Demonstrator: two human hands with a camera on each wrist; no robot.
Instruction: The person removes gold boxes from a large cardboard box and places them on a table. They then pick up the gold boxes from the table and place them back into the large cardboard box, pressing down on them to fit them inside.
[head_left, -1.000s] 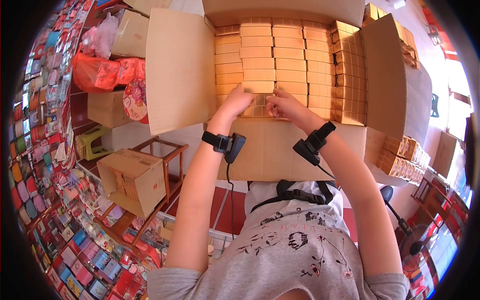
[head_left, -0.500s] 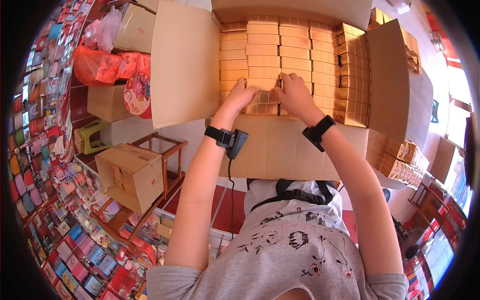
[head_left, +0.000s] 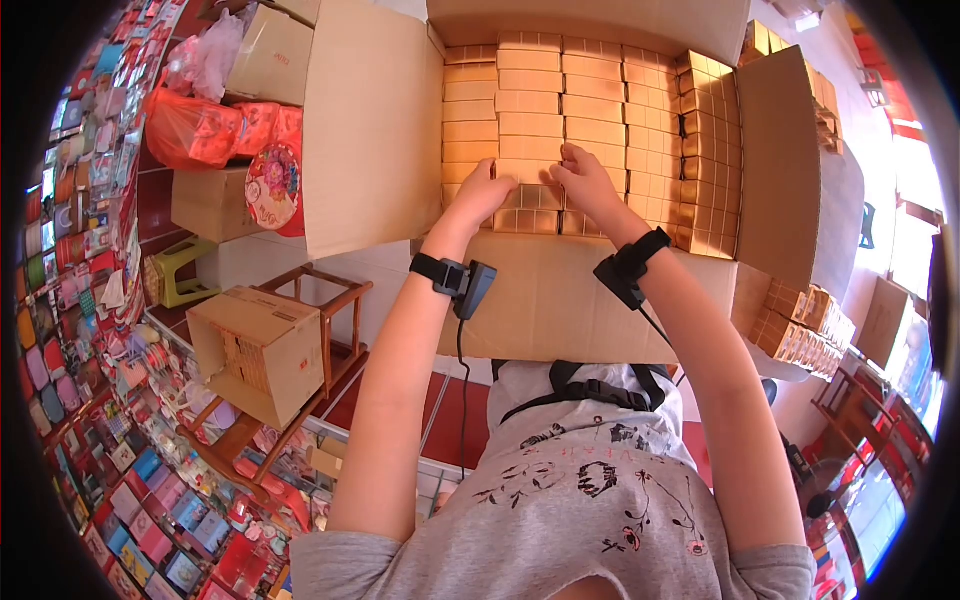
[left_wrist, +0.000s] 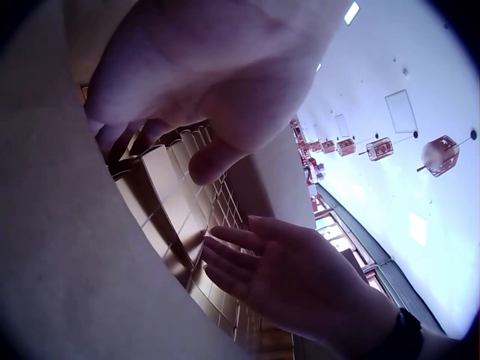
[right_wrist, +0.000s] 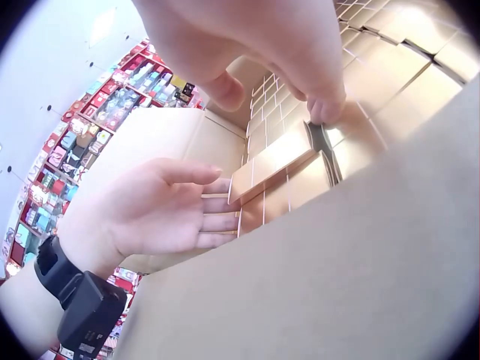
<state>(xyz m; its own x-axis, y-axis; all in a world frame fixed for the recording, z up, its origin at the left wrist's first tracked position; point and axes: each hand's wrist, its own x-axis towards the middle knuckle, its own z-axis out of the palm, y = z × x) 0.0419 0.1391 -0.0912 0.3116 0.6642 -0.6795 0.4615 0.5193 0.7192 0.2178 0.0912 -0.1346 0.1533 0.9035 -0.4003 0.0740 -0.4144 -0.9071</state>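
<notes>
Rows of small gold boxes (head_left: 533, 125) fill a large open cardboard carton (head_left: 590, 310). My left hand (head_left: 480, 196) is at the left end of a row near the carton's front; the right wrist view shows its straight fingers (right_wrist: 219, 221) touching the end of a slightly raised row (right_wrist: 274, 163). My right hand (head_left: 592, 192) is at the opposite end, its fingertips (right_wrist: 327, 111) against the boxes and its thumb held apart. In the left wrist view the right hand (left_wrist: 289, 277) has its fingers extended. Part of the left fingers is hidden there.
The carton's side flaps (head_left: 370, 130) stand spread to left and right. At the left are red plastic bags (head_left: 195, 130), a smaller carton (head_left: 262, 350) on a wooden stool, and shelves of colourful goods (head_left: 140, 500). More gold boxes (head_left: 805, 320) lie at the right.
My right hand has uncurled and shifted to the right end of the row. The left hand has stayed at the left end. The head view has shifted slightly.
</notes>
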